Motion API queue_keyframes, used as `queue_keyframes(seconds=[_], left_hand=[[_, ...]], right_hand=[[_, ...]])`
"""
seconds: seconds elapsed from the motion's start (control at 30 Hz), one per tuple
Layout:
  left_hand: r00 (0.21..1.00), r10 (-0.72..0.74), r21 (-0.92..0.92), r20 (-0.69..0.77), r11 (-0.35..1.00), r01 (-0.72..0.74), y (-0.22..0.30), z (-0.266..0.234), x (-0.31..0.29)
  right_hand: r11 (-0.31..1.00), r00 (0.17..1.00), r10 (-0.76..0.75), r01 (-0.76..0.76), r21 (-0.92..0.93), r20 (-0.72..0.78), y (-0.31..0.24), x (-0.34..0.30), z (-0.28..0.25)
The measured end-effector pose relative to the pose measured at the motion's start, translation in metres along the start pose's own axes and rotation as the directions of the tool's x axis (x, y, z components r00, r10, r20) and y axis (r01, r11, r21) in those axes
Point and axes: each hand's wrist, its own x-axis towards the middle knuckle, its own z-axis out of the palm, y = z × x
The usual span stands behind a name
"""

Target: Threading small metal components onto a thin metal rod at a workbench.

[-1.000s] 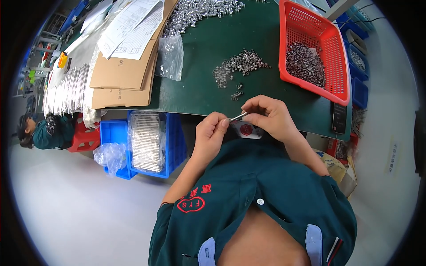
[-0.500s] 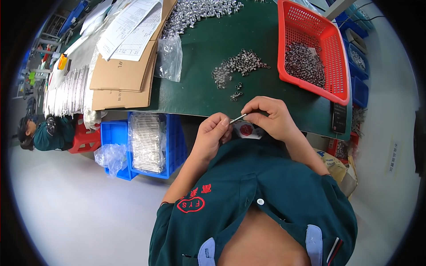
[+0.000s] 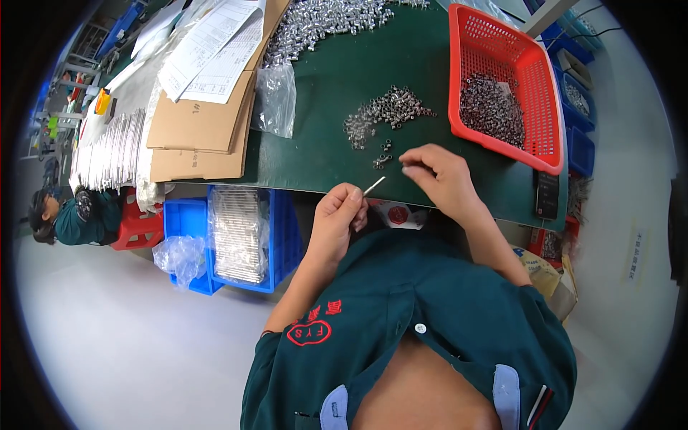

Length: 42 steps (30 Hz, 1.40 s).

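Note:
My left hand [image 3: 338, 217] is closed at the front edge of the green table, pinching a thin silver metal rod [image 3: 374, 186] between thumb and forefinger. The rod's free end points up and to the right, over the table. To the right, my right hand [image 3: 443, 178] hovers apart from the rod with its thumb and forefinger slightly parted; I make out nothing between them. Just beyond its fingertips lie a few loose small metal collars [image 3: 382, 161]. A heap of similar small collars [image 3: 398, 106] is spread farther back.
A red plastic basket [image 3: 459, 86] with dark small parts stands at the right. Shiny metal pieces [image 3: 322, 27] are piled at the back. Cardboard [image 3: 190, 129], papers [image 3: 211, 61] and a clear bag [image 3: 274, 100] lie left. Below stands a blue crate [image 3: 285, 240] of rods. Another person [image 3: 86, 217] sits far left.
My right hand has come away from the rod and moved up and forward, toward the loose collars. My left hand stays nearly in place, and more of the rod now shows.

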Motion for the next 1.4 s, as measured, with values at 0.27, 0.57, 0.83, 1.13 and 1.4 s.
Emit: queue_keyframes(seconds=[0.27, 0.57, 0.83, 1.13, 1.4], left_hand=[[0.996, 0.04, 0.008, -0.075, 0.999, -0.04, -0.002, -0.008, -0.004], [0.996, 0.045, 0.012, -0.071, 0.999, -0.044, -0.004, -0.009, -0.004], [0.997, 0.026, 0.049, -0.079, 0.999, -0.022, -0.008, -0.009, -0.001], [0.996, 0.042, 0.085, -0.078, 0.996, -0.036, -0.009, -0.004, -0.001], [0.997, 0.042, 0.096, -0.061, 0.995, -0.036, -0.01, 0.0, 0.002]], right_hand=[[0.939, 0.987, -0.16, 0.141, -0.312, -0.036, 0.012, 0.015, 0.014], [0.903, 0.983, -0.181, 0.154, -0.402, -0.028, 0.015, 0.02, 0.02], [0.895, 0.984, -0.178, 0.153, -0.419, -0.02, 0.017, 0.006, 0.01], [0.935, 0.97, -0.231, 0.201, -0.293, -0.071, 0.016, 0.007, 0.005], [0.997, 0.992, 0.069, -0.064, 0.045, -0.11, 0.017, 0.002, -0.004]])
